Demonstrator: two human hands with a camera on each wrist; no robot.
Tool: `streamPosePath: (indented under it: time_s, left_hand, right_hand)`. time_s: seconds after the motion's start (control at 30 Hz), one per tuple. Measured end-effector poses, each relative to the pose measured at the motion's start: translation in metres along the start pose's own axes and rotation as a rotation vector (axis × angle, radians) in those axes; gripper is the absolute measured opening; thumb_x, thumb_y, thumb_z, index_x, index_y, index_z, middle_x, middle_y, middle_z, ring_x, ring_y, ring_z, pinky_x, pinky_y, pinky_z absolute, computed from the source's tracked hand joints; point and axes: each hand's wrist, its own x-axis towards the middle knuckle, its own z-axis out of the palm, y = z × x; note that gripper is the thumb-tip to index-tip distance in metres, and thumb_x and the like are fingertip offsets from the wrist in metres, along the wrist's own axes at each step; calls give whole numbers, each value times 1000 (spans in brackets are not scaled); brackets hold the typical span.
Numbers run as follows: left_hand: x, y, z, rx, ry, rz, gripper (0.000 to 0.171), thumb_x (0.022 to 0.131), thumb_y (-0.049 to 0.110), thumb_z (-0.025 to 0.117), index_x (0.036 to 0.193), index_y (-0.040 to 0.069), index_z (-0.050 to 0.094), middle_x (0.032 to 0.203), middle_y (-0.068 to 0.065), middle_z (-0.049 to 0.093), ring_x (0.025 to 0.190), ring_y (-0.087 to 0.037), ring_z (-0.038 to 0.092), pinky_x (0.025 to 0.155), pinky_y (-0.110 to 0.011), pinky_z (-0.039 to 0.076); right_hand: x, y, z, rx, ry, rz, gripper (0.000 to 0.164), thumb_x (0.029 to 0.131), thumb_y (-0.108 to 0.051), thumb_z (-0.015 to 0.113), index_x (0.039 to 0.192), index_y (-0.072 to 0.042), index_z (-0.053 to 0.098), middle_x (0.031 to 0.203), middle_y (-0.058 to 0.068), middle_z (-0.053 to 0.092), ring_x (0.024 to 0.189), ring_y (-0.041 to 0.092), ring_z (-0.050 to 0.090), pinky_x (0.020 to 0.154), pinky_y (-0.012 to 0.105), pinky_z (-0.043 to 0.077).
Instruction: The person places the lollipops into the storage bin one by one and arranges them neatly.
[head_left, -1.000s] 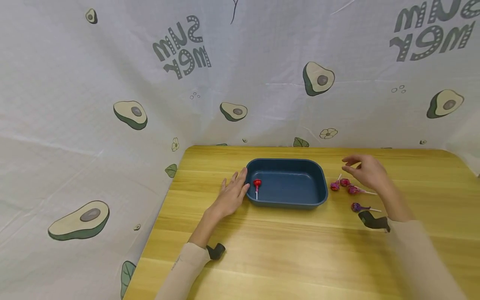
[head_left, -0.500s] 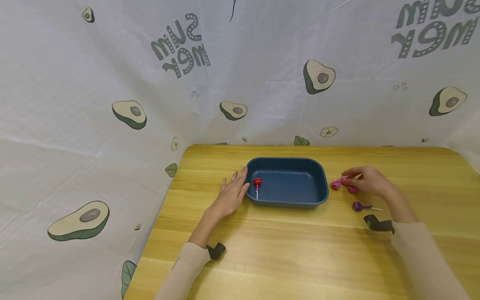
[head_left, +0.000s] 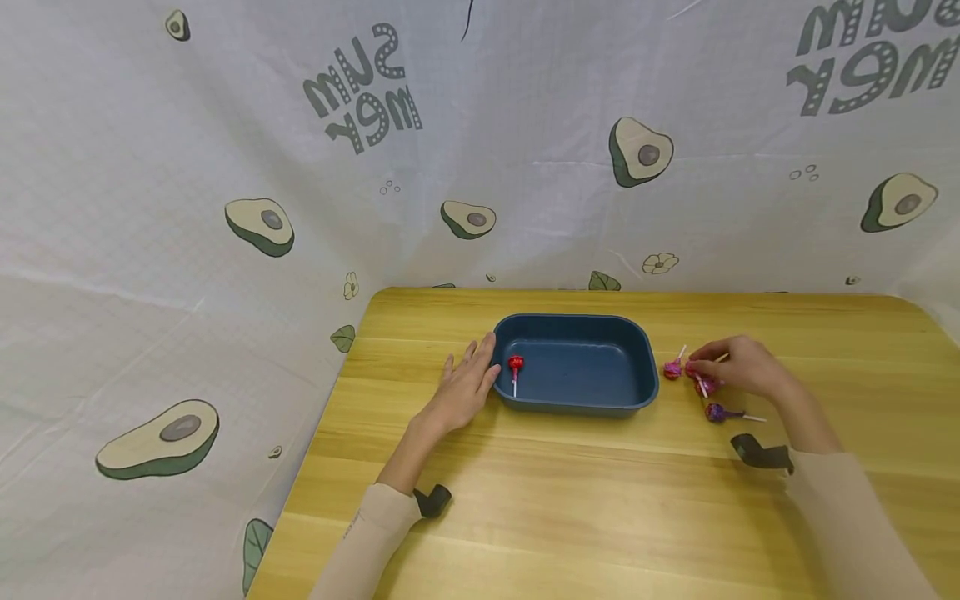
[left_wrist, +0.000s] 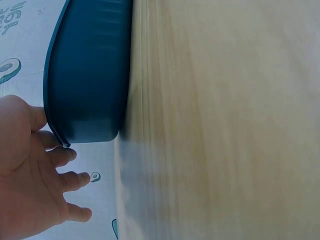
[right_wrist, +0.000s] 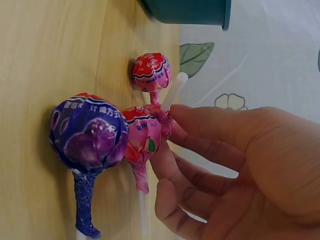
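Observation:
My left hand (head_left: 461,392) rests at the left rim of a dark blue rectangular box (head_left: 573,408), fingers extended against it. A red lollipop (head_left: 516,363) lies inside, near that end. Right of the box, my right hand (head_left: 742,364) pinches a pink lollipop (right_wrist: 163,118) between thumb and fingers; its white stick points up, and its head is mostly hidden in the right wrist view. Directly behind it sits another pink lollipop (right_wrist: 142,131), stick down. A pink-and-red lollipop (right_wrist: 151,72) lies nearer the box. The purple lollipop (right_wrist: 90,132) is closest to the right wrist camera.
The box and lollipops stand on a light wooden table (head_left: 555,517). A white cloth (head_left: 555,108) printed with avocados hangs behind the table and along its left side.
My right hand has come down among the lollipops and taken hold of a pink one, whose stick has swung toward the front. The left hand stays at the box.

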Motion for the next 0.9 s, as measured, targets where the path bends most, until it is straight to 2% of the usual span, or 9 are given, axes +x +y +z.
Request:
streamPosePath:
  time_s: [0.2, 0.33, 0.53, 0.67, 0.77, 0.9]
  left_hand:
    - [0, 0, -1, 6, -1, -2, 63, 115, 37, 29, 168, 11, 7, 175, -6, 12, 162, -38, 13, 127, -67, 4]
    - [0, 0, 0, 4, -1, -1, 62, 115, 36, 29, 168, 11, 8, 175, -6, 13, 162, -38, 13, 127, -68, 4]
    - [1, -1, 1, 6, -4, -7, 62, 115, 36, 29, 168, 11, 7, 175, -6, 12, 162, -38, 13, 127, -68, 4]
    - [1, -1, 1, -1, -5, -12, 62, 115, 36, 30, 168, 12, 7, 176, -5, 12, 162, -37, 13, 127, -67, 4]
    - [1, -1, 1, -3, -5, -10, 62, 115, 35, 30, 168, 12, 7, 176, -5, 11, 162, -37, 13, 127, -67, 3]
    - [1, -2, 1, -2, -12, -12, 63, 115, 38, 28, 168, 13, 6, 176, -4, 10, 163, -36, 12, 128, -67, 3]
  right_hand:
    - [-2, 1, 2, 9, -12, -7, 38, 103, -21, 65, 119, 13, 67, 104, 26, 72, 87, 25, 65, 66, 27, 55]
    - [-3, 2, 4, 3, -6, -13, 40, 102, -26, 66, 117, 11, 69, 105, 25, 72, 88, 26, 64, 65, 26, 54]
    - [-2, 3, 9, 8, 20, -31, 39, 103, -27, 66, 116, 10, 71, 105, 24, 72, 86, 22, 62, 63, 25, 52]
    - [-3, 3, 11, 34, 61, -40, 40, 104, -26, 64, 121, 11, 68, 110, 27, 70, 83, 18, 61, 60, 25, 51]
    - [-3, -1, 11, 54, 120, -32, 44, 105, -30, 63, 124, 8, 67, 98, 23, 69, 76, 13, 57, 56, 26, 49]
    - [-3, -12, 10, 59, 233, -45, 47, 103, -37, 64, 124, 5, 69, 77, 8, 57, 66, 11, 48, 48, 27, 41]
